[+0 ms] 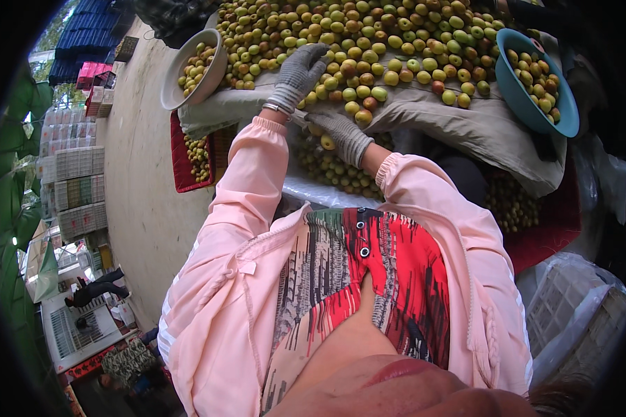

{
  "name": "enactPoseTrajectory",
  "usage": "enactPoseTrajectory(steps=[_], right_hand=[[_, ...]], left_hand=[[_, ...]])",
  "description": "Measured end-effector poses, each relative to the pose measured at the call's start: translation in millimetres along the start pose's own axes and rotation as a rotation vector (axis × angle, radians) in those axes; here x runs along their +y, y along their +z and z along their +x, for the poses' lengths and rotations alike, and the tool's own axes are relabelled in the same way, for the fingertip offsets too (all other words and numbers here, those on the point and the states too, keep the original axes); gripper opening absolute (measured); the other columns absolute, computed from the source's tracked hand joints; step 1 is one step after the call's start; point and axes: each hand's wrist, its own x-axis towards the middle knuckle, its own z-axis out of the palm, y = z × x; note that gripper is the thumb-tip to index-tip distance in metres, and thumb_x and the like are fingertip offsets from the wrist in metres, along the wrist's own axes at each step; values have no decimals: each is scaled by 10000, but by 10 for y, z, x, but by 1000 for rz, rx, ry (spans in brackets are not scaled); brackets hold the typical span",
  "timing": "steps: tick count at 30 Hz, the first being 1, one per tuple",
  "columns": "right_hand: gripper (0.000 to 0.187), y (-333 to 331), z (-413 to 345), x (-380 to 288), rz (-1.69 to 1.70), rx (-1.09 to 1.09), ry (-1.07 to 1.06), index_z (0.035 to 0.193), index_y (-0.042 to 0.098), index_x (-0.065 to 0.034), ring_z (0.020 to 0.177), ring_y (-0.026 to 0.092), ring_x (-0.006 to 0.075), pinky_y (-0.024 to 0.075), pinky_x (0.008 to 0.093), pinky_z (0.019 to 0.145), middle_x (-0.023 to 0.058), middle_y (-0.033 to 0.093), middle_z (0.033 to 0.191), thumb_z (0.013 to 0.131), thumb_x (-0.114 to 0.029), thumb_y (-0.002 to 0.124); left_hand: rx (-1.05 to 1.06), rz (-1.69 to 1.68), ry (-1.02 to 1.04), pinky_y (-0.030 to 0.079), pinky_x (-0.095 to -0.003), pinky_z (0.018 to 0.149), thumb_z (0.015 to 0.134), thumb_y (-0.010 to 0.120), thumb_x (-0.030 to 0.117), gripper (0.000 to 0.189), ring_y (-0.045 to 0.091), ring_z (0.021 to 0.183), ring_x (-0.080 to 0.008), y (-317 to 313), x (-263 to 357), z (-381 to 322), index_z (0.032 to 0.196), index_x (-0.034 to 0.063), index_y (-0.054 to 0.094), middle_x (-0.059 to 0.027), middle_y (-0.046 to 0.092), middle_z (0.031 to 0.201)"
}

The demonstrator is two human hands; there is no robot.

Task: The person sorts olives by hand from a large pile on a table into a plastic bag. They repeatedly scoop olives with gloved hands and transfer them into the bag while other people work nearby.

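Observation:
Green and reddish-brown jujubes (365, 52) are spread over a table covered with a grey cloth (448, 120). My left hand (303, 70), in a grey knitted glove, rests at the near side of the pile with fingers extended and thumb apart. At the cloth's near edge is my right hand (341, 135), gloved the same way, its fingers pointing left. A single jujube (327, 142) shows just below its fingers; whether it is held or falling is unclear. Under both hands lies a plastic-lined container of jujubes (339, 172), partly hidden by the right hand and sleeve.
A whitish bowl (216, 62) of jujubes stands at the table's left corner, a blue basin (566, 104) at the right. A red-lined crate (180, 167) sits below left. Plastic crates (574, 313) stand at right; stacked crates (81, 193) line the floor's far left. Another person (96, 292) is beyond.

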Motion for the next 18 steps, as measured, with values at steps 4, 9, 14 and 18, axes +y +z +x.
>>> enactPoseTrajectory(steps=[4, 9, 14, 18], right_hand=[[397, 117, -10, 210, -122, -185, -53, 1191, 582, -4, 981, 577, 175, 471, 313, 862, 75, 636, 1116, 868, -232, 621], [338, 124, 150, 429, -372, -314, 93, 1127, 641, -41, 1039, 598, 316, 445, 338, 931, 186, 643, 1121, 836, -209, 609], [370, 180, -231, -135, -54, -258, 85, 1178, 607, -60, 1012, 587, 272, 453, 299, 899, 130, 613, 1156, 862, -251, 623], [385, 41, -32, 434, -535, -345, -259, 1111, 632, -29, 867, 636, 256, 511, 344, 733, 115, 632, 999, 846, -307, 647]], left_hand=[[-278, 585, 5, 509, -419, 895, 855, 647, 278, 414, 612, 1062, -317, 557, -276, 748, 1253, 191, 573, -115, 623, 1173], [-357, 856, 41, 510, -434, 887, 824, 632, 241, 378, 611, 1046, -316, 1010, -235, 978, 1196, 194, 592, -104, 610, 1177], [-197, 547, -191, 514, -418, 844, 824, 614, 329, 313, 646, 959, -319, 761, -398, 1025, 1047, 113, 650, -144, 678, 1013], [-229, 369, 105, 530, -399, 819, 863, 633, 254, 282, 664, 883, -297, 665, -59, 680, 1107, 112, 630, -135, 686, 959]])
